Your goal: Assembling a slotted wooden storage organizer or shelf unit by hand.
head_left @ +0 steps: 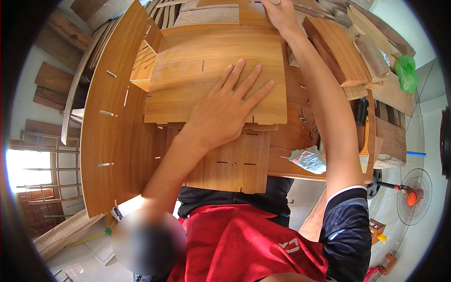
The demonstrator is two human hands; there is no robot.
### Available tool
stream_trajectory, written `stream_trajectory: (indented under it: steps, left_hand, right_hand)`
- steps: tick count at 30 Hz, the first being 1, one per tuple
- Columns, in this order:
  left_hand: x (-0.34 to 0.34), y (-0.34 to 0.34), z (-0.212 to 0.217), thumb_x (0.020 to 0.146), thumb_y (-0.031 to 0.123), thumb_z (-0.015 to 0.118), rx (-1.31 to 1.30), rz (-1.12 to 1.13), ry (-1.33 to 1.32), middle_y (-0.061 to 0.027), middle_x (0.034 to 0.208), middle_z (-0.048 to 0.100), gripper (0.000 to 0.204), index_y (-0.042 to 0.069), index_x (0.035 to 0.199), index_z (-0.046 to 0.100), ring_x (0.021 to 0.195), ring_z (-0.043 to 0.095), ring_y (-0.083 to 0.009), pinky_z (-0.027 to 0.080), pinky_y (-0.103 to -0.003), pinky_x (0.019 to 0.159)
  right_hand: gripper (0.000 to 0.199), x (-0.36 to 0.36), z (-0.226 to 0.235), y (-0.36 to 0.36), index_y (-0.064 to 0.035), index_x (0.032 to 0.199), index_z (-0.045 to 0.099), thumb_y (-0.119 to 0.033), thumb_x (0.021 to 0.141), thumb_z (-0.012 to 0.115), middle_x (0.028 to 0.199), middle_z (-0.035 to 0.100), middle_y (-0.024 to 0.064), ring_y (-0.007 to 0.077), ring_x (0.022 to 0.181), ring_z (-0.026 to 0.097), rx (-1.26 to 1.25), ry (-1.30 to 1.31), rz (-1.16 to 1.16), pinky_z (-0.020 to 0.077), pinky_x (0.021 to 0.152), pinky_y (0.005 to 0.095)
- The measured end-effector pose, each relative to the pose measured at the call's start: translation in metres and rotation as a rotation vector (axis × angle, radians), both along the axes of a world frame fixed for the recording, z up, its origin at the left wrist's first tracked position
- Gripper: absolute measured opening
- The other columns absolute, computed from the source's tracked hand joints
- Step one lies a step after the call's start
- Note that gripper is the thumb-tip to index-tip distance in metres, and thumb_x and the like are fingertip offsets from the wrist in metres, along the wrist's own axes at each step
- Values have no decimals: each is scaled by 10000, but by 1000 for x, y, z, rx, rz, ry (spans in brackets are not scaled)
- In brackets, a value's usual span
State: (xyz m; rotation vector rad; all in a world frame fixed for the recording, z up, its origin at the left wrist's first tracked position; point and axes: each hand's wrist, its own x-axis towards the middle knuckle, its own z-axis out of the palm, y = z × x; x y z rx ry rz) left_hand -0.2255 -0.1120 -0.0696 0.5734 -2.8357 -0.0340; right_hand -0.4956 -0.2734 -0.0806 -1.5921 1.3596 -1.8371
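Note:
My left hand (224, 105) lies flat with fingers spread on a wide, light-brown wooden panel (178, 51), which has short dark slots. Under it, closer to my body, lie more slotted wooden panels (221, 162). On the left stands a tall wooden side panel (110, 122) with pale dowels or pegs in its face. My right hand (283, 16) is stretched to the far edge beside a small wooden board (252, 14). Its fingers look bent together, partly cut off by the picture's top edge; whatever they hold cannot be made out.
Loose screws (304, 115) and a crumpled plastic bag (307, 159) lie on the table's right side, near a brush (364, 145). Thick wooden blocks (336, 51) and a green plastic bag (406, 74) are farther right. A fan (413, 197) stands beyond the table.

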Motion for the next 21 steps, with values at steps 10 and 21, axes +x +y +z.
stream_trajectory:
  steps: [10,21]
  left_hand:
    - [5,1,-1,830,6,588,-25,9,-2,-161,1672,288,826,182,1603,354,1529,254,-432,248,-512,1267]
    - [10,9,5,822,34,614,7,-10,-5,-145,1672,294,833,197,1600,362,1534,246,-423,225,-509,1278]
  right_hand:
    - [474,4,2,-15,-36,1101,777,-452,876,810,1241,713,146,259,1158,636,292,-98,-63,483,990,378]
    - [432,-42,25,-18,-60,1107,777,-436,896,803,1134,751,74,231,1032,686,311,-494,-178,533,880,355]
